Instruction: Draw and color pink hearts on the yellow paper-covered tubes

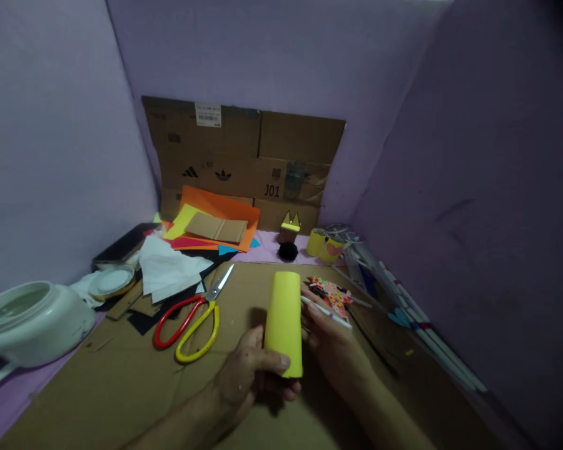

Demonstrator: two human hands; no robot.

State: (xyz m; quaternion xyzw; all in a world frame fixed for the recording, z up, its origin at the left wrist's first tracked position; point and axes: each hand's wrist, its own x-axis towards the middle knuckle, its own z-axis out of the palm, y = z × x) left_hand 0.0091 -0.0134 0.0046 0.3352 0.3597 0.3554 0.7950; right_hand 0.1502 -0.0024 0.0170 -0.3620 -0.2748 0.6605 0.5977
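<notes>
A yellow paper tube [284,319] stands tilted in the middle of the view, above the cardboard work surface. My left hand [248,369] is closed round its lower end, thumb on the front and fingers beneath. On the tube's right side, my right hand [331,344] holds a thin white stick or pen [328,313] between its fingers; some of those fingers are hidden behind the tube. Left of the tube lie scissors [201,319] with one red and one yellow handle, their blades pointing away.
A white ceramic pot [42,325] stands at the left. Coloured paper [216,203] and white scraps [169,265] lie at the back left. Small yellow rolls [316,242] stand at the back right, near patterned material [333,294] and long white sticks [441,350].
</notes>
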